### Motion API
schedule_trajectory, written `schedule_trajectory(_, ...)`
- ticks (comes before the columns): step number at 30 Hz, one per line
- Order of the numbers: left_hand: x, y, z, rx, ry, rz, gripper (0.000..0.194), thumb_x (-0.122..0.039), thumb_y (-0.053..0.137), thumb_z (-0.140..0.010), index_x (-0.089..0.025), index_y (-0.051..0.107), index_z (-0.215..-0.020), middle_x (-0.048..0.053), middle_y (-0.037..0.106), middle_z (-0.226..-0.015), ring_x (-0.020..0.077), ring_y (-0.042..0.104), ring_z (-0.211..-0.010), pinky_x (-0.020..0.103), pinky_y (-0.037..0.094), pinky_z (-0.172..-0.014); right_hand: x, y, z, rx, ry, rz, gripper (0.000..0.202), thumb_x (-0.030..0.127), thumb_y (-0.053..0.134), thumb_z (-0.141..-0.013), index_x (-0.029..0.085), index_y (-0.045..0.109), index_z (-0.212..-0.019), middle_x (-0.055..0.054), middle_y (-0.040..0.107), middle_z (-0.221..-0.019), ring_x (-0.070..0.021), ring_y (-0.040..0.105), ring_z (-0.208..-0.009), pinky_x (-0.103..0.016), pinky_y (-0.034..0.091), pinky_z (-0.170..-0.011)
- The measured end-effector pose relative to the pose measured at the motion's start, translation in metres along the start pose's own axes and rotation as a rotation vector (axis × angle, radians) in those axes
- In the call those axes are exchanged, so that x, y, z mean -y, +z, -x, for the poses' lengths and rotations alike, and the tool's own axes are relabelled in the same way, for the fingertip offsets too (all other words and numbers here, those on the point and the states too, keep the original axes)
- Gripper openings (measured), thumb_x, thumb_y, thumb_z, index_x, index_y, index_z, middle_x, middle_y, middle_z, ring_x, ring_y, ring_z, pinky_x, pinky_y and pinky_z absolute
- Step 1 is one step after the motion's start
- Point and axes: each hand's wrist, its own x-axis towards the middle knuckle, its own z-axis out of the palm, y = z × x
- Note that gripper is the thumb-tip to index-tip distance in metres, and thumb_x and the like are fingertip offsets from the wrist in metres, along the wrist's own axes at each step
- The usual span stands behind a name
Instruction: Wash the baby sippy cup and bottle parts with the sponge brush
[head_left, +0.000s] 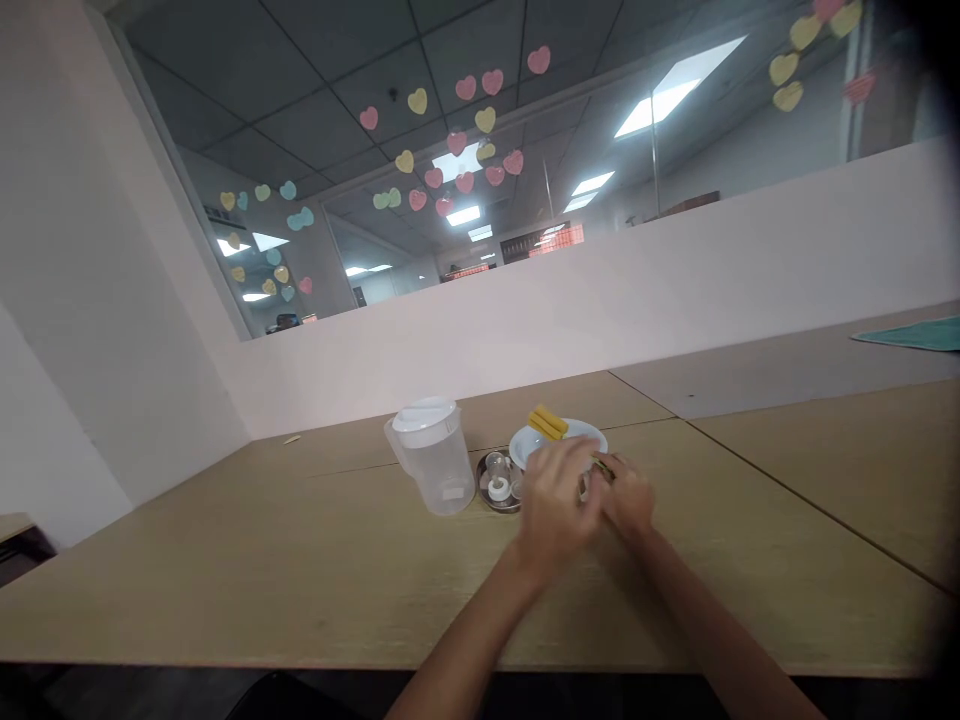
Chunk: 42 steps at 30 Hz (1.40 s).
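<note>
My left hand (556, 498) is raised over the wooden table, smeared by motion, in front of a white plate (523, 443). Right beside it, my right hand (628, 497) has its fingers closed around a small item (602, 468) that is mostly hidden and too small to name. Two yellow sticks (548, 422) lie on the plate's back left edge. A round metal dish (489, 499) left of my hands holds small clear and white pieces (499, 488). Further left stands a clear plastic pitcher (444, 470) with a white lid, its handle toward the left.
A low white wall (420, 350) with a window above it, dotted with heart-shaped notes, borders the table (300, 560) at the back. A teal cloth (911, 334) lies at the far right. A small pale scrap (292, 439) is at the back left.
</note>
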Motion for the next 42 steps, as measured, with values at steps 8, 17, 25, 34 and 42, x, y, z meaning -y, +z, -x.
schedule_trajectory(8,0.098,0.063,0.053,0.032,-0.332,0.228,0.051,-0.038,0.058,-0.081,-0.019,0.045,-0.127,0.011,0.057,-0.119,0.0234,0.053,-0.11,0.041,0.041,-0.096,0.004,0.0,-0.005,-0.163,0.097,0.018,0.031,0.023,0.046,-0.075,0.02,0.072,-0.092,-0.006,0.065,-0.091,-0.0159,0.059,-0.073,-0.025,0.04,-0.061)
schedule_trajectory(17,0.097,0.062,0.058,0.081,-0.36,0.341,0.052,-0.048,0.073,-0.064,-0.019,0.062,-0.106,0.008,0.065,-0.101,0.0236,0.058,-0.093,0.038,0.046,-0.085,0.002,0.002,-0.009,-0.21,0.038,-0.047,0.035,0.03,0.042,-0.084,0.013,0.069,-0.099,-0.009,0.066,-0.082,-0.0173,0.06,-0.068,-0.028,0.045,-0.065)
schedule_trajectory(25,0.112,0.044,0.022,-0.367,-0.335,-0.087,0.051,-0.041,0.071,-0.069,-0.02,0.057,-0.113,0.009,0.056,-0.102,0.0243,0.052,-0.098,0.039,0.044,-0.087,0.017,-0.017,-0.003,-0.256,-0.085,-0.279,0.023,0.034,0.055,-0.08,0.018,0.07,-0.088,-0.008,0.072,-0.087,-0.0199,0.067,-0.078,-0.028,0.05,-0.072)
schedule_trajectory(34,0.146,0.042,-0.004,-0.395,-0.33,-0.26,0.046,-0.03,0.067,-0.075,-0.024,0.056,-0.119,0.009,0.048,-0.106,0.0254,0.046,-0.101,0.042,0.042,-0.089,-0.001,-0.012,-0.002,-0.254,-0.265,-0.178,0.025,0.027,0.05,-0.082,0.019,0.073,-0.08,-0.004,0.073,-0.073,-0.0158,0.067,-0.064,-0.024,0.05,-0.061)
schedule_trajectory(42,0.156,0.018,-0.015,-0.071,0.025,-0.402,0.04,-0.014,0.057,-0.08,-0.026,0.056,-0.118,0.007,0.055,-0.109,0.0249,0.044,-0.104,0.042,0.039,-0.094,-0.002,-0.012,-0.005,-0.172,-0.328,-0.045,0.028,0.026,0.046,-0.08,0.02,0.074,-0.077,-0.005,0.073,-0.072,-0.0166,0.067,-0.065,-0.027,0.05,-0.063)
